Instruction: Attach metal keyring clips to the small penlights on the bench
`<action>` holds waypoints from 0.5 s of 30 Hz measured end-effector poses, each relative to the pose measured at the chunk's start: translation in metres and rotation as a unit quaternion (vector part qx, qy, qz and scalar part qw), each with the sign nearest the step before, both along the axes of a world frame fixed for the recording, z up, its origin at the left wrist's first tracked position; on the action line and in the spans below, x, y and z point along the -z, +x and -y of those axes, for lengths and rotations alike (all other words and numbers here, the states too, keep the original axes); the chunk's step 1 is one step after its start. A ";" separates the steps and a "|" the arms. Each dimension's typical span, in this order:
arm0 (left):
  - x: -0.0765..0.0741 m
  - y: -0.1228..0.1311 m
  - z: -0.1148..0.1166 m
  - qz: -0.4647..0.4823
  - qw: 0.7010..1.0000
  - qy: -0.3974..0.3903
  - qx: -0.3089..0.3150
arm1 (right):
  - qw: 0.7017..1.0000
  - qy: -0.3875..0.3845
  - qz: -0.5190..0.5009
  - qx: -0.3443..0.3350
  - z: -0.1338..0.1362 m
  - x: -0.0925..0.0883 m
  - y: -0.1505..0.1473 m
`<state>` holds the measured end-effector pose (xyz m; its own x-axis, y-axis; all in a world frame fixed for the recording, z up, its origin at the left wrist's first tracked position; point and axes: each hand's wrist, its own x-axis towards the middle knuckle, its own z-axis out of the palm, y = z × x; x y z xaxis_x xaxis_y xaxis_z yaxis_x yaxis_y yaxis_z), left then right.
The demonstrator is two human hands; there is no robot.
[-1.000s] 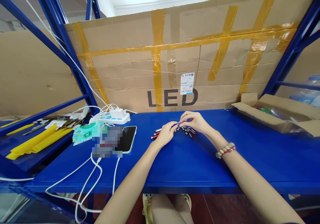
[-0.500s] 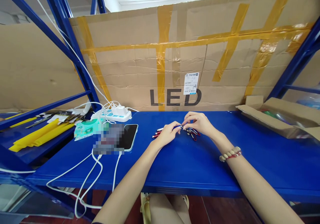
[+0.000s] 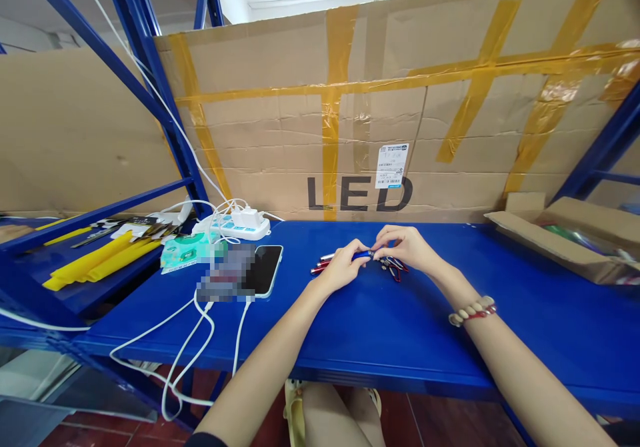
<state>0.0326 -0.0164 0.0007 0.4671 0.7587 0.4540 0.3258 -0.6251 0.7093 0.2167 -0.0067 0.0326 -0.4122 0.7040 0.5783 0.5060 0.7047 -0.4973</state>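
My left hand point(image 3: 345, 264) is closed around a slim blue tube with a shiny metal end point(image 3: 362, 255), like a small pen torch. At that metal end, my right hand point(image 3: 403, 246) is pinched; its fingertips hide any small part between them. Under and beside my left hand lie red tubes point(image 3: 319, 269) and a silver tube point(image 3: 327, 257) of similar shape. Below my right fingers, several small carabiner clips point(image 3: 394, 271), red and dark, rest in a loose cluster on the blue table point(image 3: 400, 340).
To the left, a phone point(image 3: 265, 270) lies beside a blurred-out object with white cables point(image 3: 193, 354) hanging off the front edge. Behind are a green packet point(image 3: 185, 250) and a power strip point(image 3: 250, 224). An open carton point(image 3: 565, 240) stands right. A taped cardboard sheet point(image 3: 280, 147) forms the back.
The view has shifted slightly, so everything sits a little further right. More of the blue tube shows between my hands, which stay together at its metal end.
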 end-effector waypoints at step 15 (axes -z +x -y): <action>-0.005 0.000 0.002 -0.083 0.993 0.082 -0.032 | 0.998 -0.009 -0.069 -0.006 0.000 -0.003 -0.001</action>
